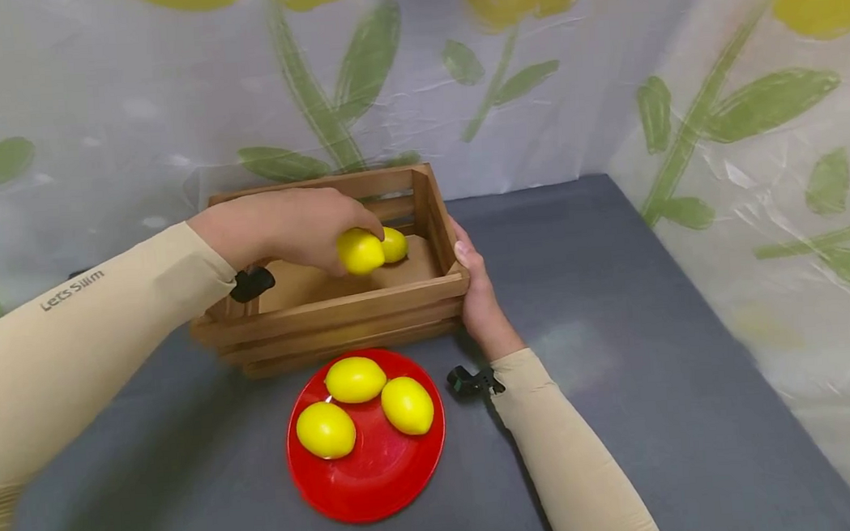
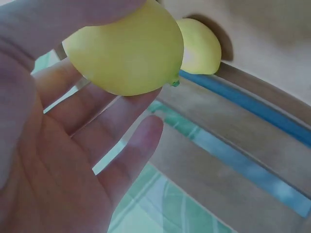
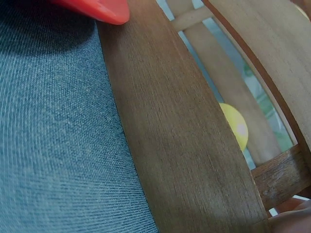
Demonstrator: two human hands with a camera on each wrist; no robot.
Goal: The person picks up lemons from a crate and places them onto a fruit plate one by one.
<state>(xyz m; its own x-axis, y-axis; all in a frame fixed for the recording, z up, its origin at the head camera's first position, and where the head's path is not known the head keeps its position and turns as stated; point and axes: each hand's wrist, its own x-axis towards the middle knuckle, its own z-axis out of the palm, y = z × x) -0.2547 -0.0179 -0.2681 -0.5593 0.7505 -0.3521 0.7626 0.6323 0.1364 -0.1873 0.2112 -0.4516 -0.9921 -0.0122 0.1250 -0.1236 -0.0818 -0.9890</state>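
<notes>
Over the slatted brown wooden crate (image 1: pixel 340 303) at frame centre, my left hand (image 1: pixel 284 229) grasps a smooth yellow lemon (image 1: pixel 360 251). My right hand (image 1: pixel 479 290) clasps the crate's right corner.

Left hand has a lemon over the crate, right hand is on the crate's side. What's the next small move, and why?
Probably lower the held lemon a little and let it go beside the lemon on the crate floor. The left hand holds it inside the wooden crate, seemingly above the floor. The right hand steadies the crate's side. Three lemons wait on the red plate.
</notes>
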